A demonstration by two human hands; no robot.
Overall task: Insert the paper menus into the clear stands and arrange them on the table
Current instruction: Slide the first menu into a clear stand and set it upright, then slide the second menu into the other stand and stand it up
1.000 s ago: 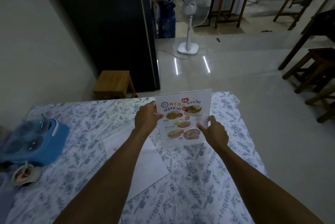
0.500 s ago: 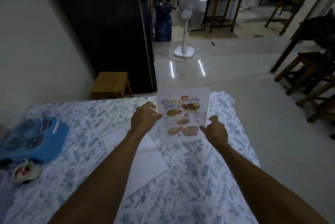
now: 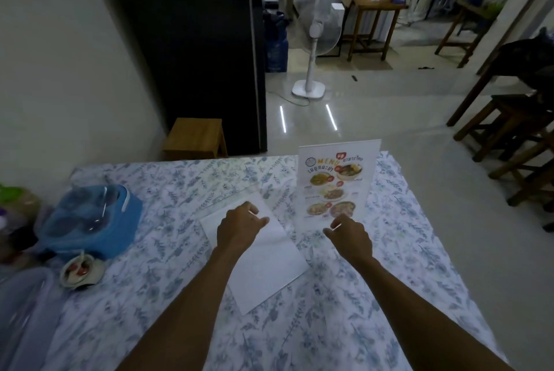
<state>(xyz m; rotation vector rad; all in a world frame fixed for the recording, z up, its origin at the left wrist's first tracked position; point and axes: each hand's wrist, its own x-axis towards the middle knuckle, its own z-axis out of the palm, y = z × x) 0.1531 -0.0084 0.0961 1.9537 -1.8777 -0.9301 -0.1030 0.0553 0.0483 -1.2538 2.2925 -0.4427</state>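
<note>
A clear stand holding a colourful food menu (image 3: 337, 181) stands upright on the flowered tablecloth (image 3: 404, 244), towards the far right of the table. My right hand (image 3: 350, 235) hovers just in front of its lower edge, fingers loosely curled, holding nothing. My left hand (image 3: 239, 228) is over the far end of a white sheet (image 3: 269, 265) that lies flat on the cloth, fingers apart and empty. A second clear stand, hard to make out, seems to lie flat beyond the sheet (image 3: 227, 190).
A blue covered container (image 3: 90, 220) sits at the table's left, with a small bowl (image 3: 79, 270) in front of it. Beyond the table are a wooden stool (image 3: 195, 138), a white fan (image 3: 311, 49), and dark stools (image 3: 509, 130) at right. A person stands far back.
Both hands have let go of the menu stand and drawn back towards me. The stand now stands alone on the table, and my left hand has moved left over the white sheet.
</note>
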